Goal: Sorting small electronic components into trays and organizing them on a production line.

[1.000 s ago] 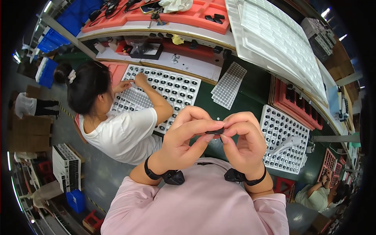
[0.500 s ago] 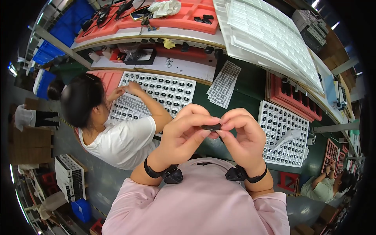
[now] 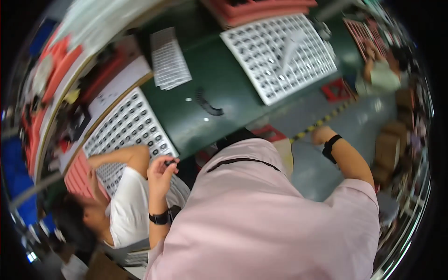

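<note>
Black small part (image 3: 171, 163) sits pinched at the fingertips of my left hand (image 3: 160, 175), lower left of centre, beside a co-worker's white sleeve (image 3: 125, 205). My right hand (image 3: 322, 135), centre right, is blurred; I cannot tell its grip.

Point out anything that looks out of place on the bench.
A curved black strip lies loose on the green bench, outside both white trays. The left hand pinches a small black part; the right hand is off the bench.

White grid trays (image 3: 280, 51), green table (image 3: 219, 79)
</note>
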